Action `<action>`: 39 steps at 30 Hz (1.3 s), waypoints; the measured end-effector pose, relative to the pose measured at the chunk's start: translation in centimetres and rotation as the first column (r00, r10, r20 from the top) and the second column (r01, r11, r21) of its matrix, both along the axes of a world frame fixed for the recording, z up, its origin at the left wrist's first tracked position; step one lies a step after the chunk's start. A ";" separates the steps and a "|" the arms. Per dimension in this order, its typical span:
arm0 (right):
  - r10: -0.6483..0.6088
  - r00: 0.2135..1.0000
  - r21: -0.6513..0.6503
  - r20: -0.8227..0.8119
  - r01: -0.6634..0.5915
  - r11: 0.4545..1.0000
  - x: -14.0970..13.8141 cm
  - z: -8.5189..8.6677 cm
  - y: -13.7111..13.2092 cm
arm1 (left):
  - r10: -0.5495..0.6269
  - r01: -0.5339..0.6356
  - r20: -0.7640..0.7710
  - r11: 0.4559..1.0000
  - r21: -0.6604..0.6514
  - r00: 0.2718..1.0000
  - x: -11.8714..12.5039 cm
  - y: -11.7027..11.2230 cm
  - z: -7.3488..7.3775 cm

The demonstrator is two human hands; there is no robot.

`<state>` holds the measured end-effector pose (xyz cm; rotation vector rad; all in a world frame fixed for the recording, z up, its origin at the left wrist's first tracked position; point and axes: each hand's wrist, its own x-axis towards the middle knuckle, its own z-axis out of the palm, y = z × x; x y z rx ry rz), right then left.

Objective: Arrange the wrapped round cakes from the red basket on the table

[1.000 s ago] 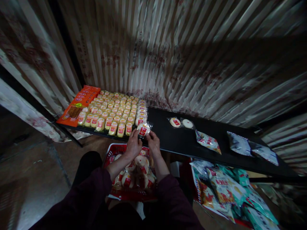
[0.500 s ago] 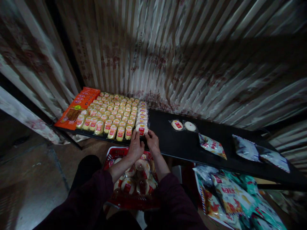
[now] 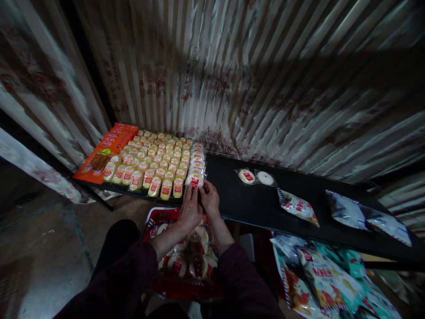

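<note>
**Head view.**
- **Item:** round cake packet (image 3: 195,179), clear film with a red label. It sits at the right end of the front row on the black shelf (image 3: 252,201), touching its neighbours.
- **My left hand (image 3: 190,209):** fingers laid straight against the packet's near edge, not closed.
- **My right hand (image 3: 210,199):** fingers curled at the packet's right edge. I cannot tell whether they pinch the film.
- **Handling, as I judge it:** light, soft and crushable, with slippery film. Best taken by the wrapper's side edges, never pressed from above.
- **Surface:** a flat, narrow shelf. Rows of packets (image 3: 152,166) and orange packs (image 3: 106,148) lie to the left, snack bags (image 3: 297,206) to the right. A red basket (image 3: 156,218) of similar cakes stands below.
- **Room:** dim, with a corrugated wall (image 3: 265,88) behind.
</note>
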<state>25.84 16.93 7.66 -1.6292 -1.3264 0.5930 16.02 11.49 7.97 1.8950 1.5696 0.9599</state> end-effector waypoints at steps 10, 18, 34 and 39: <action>0.011 0.999 0.070 -0.030 -0.009 0.997 0.5 -1.0 0.8 | -0.011 0.028 -0.123 0.989 0.144 0.992 -0.1 0.1 0.2; 0.065 0.996 0.064 -0.068 -0.060 0.996 0.3 -1.3 1.1 | 0.004 0.013 -0.104 0.988 0.156 0.995 0.0 0.2 -0.3; 0.043 0.998 0.159 -0.039 -0.036 0.987 -0.1 -0.3 -3.9 | -0.029 0.052 -0.151 0.987 0.150 0.988 -0.5 -1.2 0.3; 0.056 0.998 0.179 0.024 -0.059 0.982 -0.9 -0.5 -6.2 | -0.073 0.097 -0.175 0.987 0.131 0.982 -0.9 -2.2 0.8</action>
